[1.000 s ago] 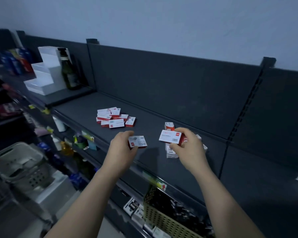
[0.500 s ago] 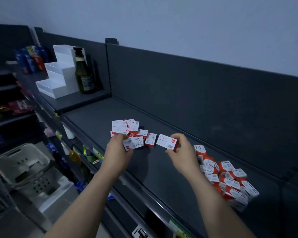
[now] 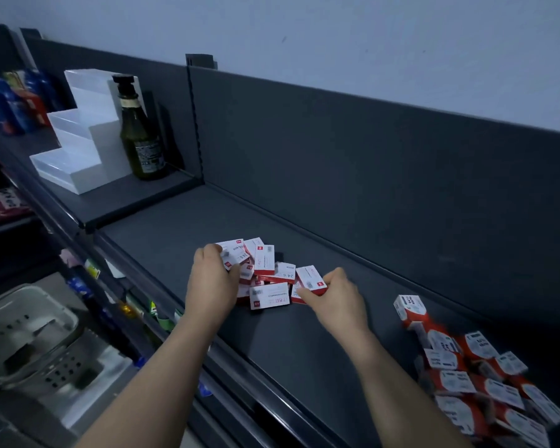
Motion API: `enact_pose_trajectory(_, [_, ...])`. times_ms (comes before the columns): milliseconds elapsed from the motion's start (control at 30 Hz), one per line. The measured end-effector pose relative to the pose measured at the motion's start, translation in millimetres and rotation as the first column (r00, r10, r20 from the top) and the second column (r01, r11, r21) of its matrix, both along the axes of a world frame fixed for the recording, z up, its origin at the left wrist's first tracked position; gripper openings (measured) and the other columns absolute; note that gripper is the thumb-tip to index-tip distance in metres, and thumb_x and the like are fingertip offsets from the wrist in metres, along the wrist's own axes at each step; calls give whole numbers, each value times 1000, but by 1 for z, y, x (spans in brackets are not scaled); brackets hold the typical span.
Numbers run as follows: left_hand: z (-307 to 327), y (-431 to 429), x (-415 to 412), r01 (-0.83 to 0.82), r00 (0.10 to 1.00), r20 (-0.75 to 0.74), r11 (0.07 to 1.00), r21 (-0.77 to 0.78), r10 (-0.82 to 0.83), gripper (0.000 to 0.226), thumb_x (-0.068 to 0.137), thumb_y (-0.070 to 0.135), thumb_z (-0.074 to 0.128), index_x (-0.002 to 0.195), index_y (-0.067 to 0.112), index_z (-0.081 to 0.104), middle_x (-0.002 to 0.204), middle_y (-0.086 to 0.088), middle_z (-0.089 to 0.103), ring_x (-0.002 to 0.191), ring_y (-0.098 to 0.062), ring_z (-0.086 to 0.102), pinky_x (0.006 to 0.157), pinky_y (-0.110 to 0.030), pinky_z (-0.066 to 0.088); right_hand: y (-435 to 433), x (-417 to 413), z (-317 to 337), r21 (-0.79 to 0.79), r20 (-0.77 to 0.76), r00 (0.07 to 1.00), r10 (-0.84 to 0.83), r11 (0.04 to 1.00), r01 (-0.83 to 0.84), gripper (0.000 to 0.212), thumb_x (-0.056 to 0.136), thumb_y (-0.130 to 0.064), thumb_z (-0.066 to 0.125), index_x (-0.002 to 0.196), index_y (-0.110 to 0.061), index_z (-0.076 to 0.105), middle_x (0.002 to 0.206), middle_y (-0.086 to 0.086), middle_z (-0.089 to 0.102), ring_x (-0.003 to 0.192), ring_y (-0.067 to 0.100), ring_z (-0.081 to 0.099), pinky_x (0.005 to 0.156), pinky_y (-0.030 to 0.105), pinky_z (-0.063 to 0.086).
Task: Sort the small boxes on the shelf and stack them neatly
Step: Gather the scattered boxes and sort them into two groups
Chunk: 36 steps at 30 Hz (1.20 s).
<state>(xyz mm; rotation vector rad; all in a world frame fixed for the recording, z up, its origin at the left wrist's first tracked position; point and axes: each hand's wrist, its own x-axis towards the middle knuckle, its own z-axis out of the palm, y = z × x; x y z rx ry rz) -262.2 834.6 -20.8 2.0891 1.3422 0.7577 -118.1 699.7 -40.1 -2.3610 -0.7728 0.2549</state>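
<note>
Several small red-and-white boxes lie in a loose cluster [image 3: 267, 276] in the middle of the dark shelf [image 3: 304, 350]. My left hand [image 3: 212, 279] grips one small box [image 3: 235, 257] at the cluster's left side. On the right side of the cluster my right hand [image 3: 335, 295] pinches another box [image 3: 311, 281], holding it just above the shelf. A second, larger heap of the same boxes [image 3: 479, 379] lies at the right end of the shelf, apart from both hands.
A green glass bottle [image 3: 141, 137] and a white stepped display stand [image 3: 84, 134] occupy the raised shelf section at the left. Blue and red packs [image 3: 10, 101] sit farther left. A grey shopping basket [image 3: 29, 344] stands below at the left. The shelf's back panel [image 3: 369, 173] rises behind.
Both hands moved left and down with their boxes and now reach the left cluster. The view swung left, so the right heap now sits at the lower right.
</note>
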Motion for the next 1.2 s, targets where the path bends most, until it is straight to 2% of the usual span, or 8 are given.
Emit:
enact_pose_trajectory(167, [-9, 26, 11, 90, 992, -86, 996, 5, -89, 33, 92, 24, 56, 118, 5, 47, 121, -11, 50, 103, -27, 52, 77, -33, 41, 12, -12, -4, -54, -25, 998, -55, 997, 53, 49, 73, -57, 68, 91, -16, 49, 83, -10, 61, 75, 14, 60, 57, 28, 40])
enact_pose_trajectory(267, [-13, 40, 14, 150, 966, -227, 985, 88, -127, 32, 92, 30, 53, 112, 6, 50, 112, -12, 56, 100, -30, 51, 77, -37, 42, 14, -15, -7, 20, -45, 996, -81, 996, 82, 43, 75, -54, 68, 84, -16, 51, 80, -8, 62, 72, 12, 58, 57, 27, 43])
enact_pose_trajectory(367, [-13, 49, 14, 217, 923, -351, 965, 145, -155, 36, 92, 37, 51, 114, 8, 52, 114, -10, 59, 103, -30, 51, 80, -38, 43, 11, -17, -10, 76, -23, 995, -101, 992, 102, 37, 78, -53, 66, 82, -18, 54, 84, -5, 63, 77, 15, 58, 68, 32, 49])
enact_pose_trajectory(533, [-1, 42, 20, 336, 913, -340, 890, 307, -227, 37, 88, 37, 57, 111, 8, 59, 110, -13, 62, 100, -34, 53, 80, -40, 41, -1, -24, 4, 2, 96, 986, -134, 991, 135, 49, 90, -41, 55, 132, -16, 49, 133, -1, 52, 120, 15, 50, 97, 30, 41])
enact_pose_trajectory(633, [12, 24, 34, 468, 880, -278, 798, 379, -385, 31, 85, 28, 63, 106, 5, 64, 103, -14, 65, 94, -36, 56, 78, -40, 43, -17, -31, 17, 8, 202, 969, -145, 989, 146, 51, 94, -37, 51, 140, -15, 42, 144, 0, 45, 131, 15, 41, 105, 27, 32])
enact_pose_trajectory(767, [24, -19, 53, 597, 797, -232, 672, 437, -558, 29, 81, 25, 67, 102, 5, 67, 97, -14, 67, 89, -37, 59, 76, -40, 46, -52, -37, 31, 8, 312, 924, -219, 974, 228, 47, 94, -34, 51, 137, -15, 46, 140, 1, 49, 128, 16, 44, 103, 26, 33])
enact_pose_trajectory(933, [30, -76, 68, 702, 686, -232, 544, 458, -690, 30, 83, 24, 64, 108, 8, 66, 102, -10, 68, 94, -34, 60, 82, -40, 44, -106, -42, 45, 58, 417, 855, -309, 948, 314, 21, 90, -23, 56, 109, -14, 61, 107, 1, 64, 102, 20, 58, 79, 23, 38])
enact_pose_trajectory(1200, [35, -183, 91, 803, 510, -243, 355, 479, -825, 23, 89, 32, 55, 101, 16, 66, 99, -1, 66, 90, -24, 58, 78, -34, 41, -219, -51, 51, 75, 459, 758, -464, 870, 487, 29, 89, -13, 57, 117, -8, 62, 119, 6, 63, 111, 22, 57, 92, 30, 43])
